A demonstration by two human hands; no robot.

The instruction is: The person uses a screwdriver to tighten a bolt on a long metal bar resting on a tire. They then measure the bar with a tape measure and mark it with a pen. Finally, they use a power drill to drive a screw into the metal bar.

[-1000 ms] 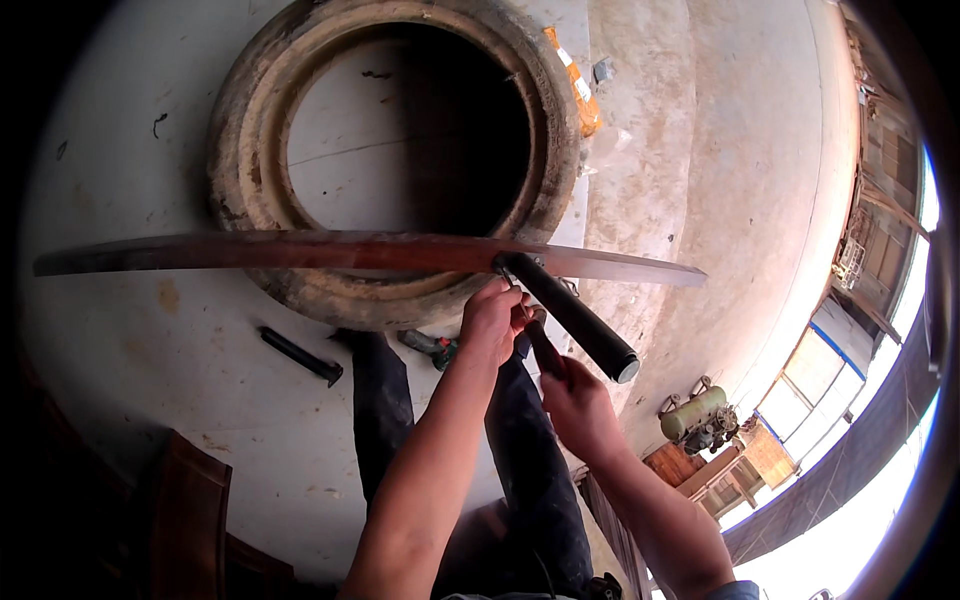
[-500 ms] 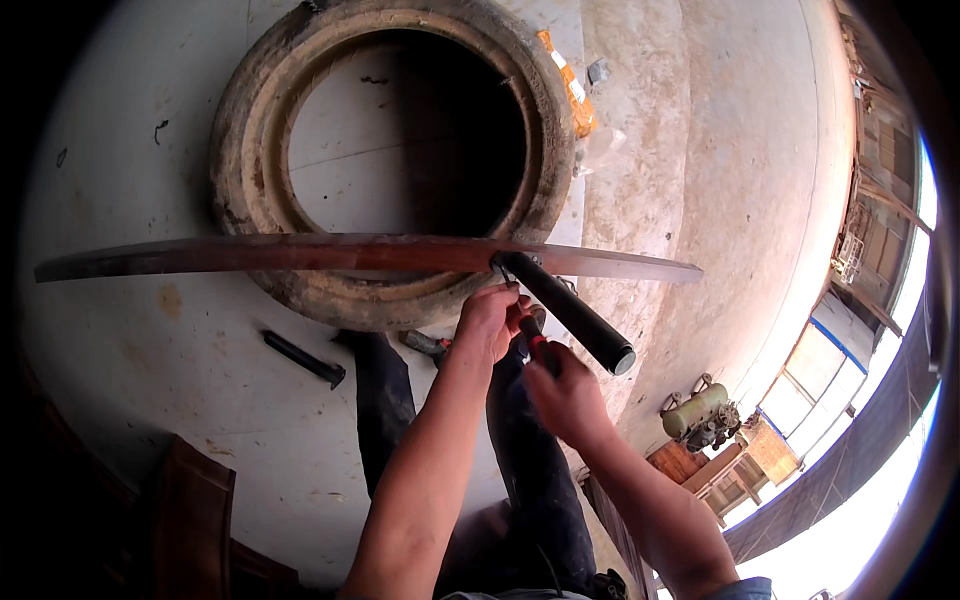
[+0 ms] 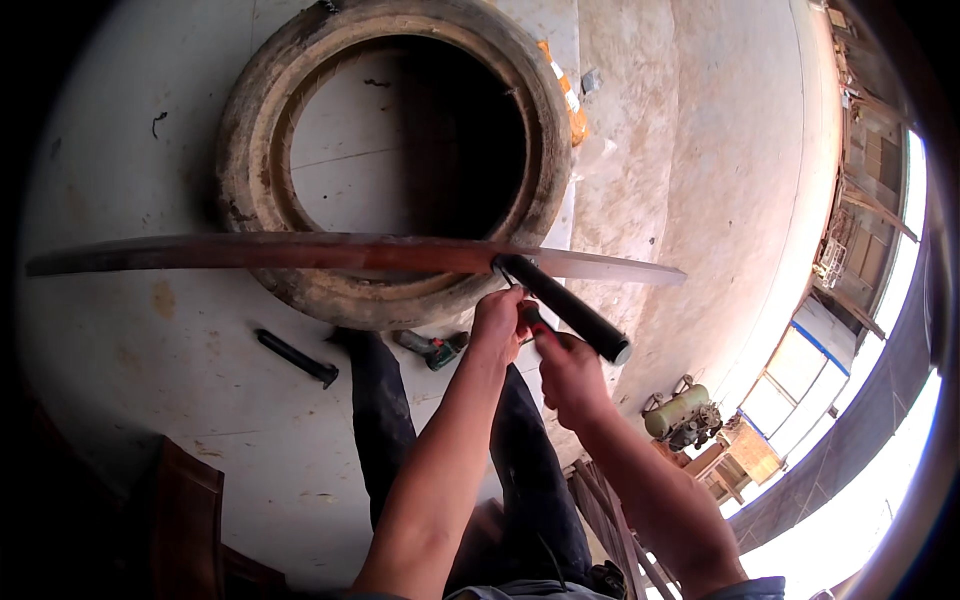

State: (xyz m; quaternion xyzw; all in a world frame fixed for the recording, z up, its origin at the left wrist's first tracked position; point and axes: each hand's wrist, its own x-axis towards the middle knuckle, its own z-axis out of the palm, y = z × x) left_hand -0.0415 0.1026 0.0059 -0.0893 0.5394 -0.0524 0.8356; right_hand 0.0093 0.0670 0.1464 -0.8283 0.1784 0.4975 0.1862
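A long reddish-brown wooden board point(image 3: 380, 253) lies across a large worn tire point(image 3: 243, 150). From the board sticks out a black cylindrical leg point(image 3: 572, 313), slanting toward me and right. Close to the leg's base my left hand point(image 3: 497, 325) is closed, fingers pinched around a thin dark metal piece point(image 3: 507, 276) that reaches up to the board. Just right of it, my right hand point(image 3: 573, 380) grips a tool with a red and black handle point(image 3: 537, 319). Its working end is hidden behind my left fingers and the leg, so I cannot tell its kind.
A second black leg point(image 3: 295, 358) lies on the floor at left. Between my feet is a dark power drill point(image 3: 433, 348) with red parts. Orange-and-white packaging point(image 3: 566, 95) lies beside the tire. A green air compressor point(image 3: 680, 412) stands right. Dark wooden furniture point(image 3: 190, 520) is lower left.
My right hand and its red-handled tool have shifted slightly up and to the right. My left hand stays by the leg's base. The view has moved a little, showing more of the drill.
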